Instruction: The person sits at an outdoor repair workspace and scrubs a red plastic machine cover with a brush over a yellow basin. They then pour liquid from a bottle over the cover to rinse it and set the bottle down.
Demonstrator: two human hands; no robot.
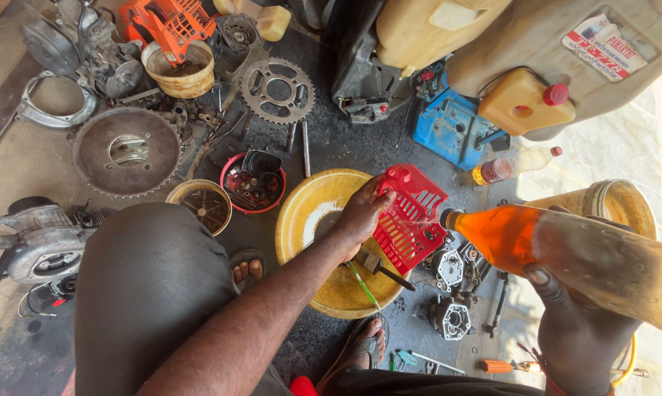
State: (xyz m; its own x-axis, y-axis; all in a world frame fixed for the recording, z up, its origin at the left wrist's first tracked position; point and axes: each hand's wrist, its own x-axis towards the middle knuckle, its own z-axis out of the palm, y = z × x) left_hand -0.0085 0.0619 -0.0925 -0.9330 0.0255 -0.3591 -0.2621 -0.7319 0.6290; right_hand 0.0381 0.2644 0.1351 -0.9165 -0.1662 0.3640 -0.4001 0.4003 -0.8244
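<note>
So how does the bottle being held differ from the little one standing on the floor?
The held bottle lies tipped, mouth toward the red grille, gripped by the right hand; the small bottle lies on the floor by the blue box, untouched. The held one looks bigger and has no cap; the small one has a red cap. The held one holds far more liquid. Both are clear plastic with orange liquid.

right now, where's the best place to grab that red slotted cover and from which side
Probably the upper left corner of the red slotted cover, coming from the left over the yellow basin, much as the left hand pinches it now. It is tilted, and the right hand has the orange bottle at its right edge.
</note>
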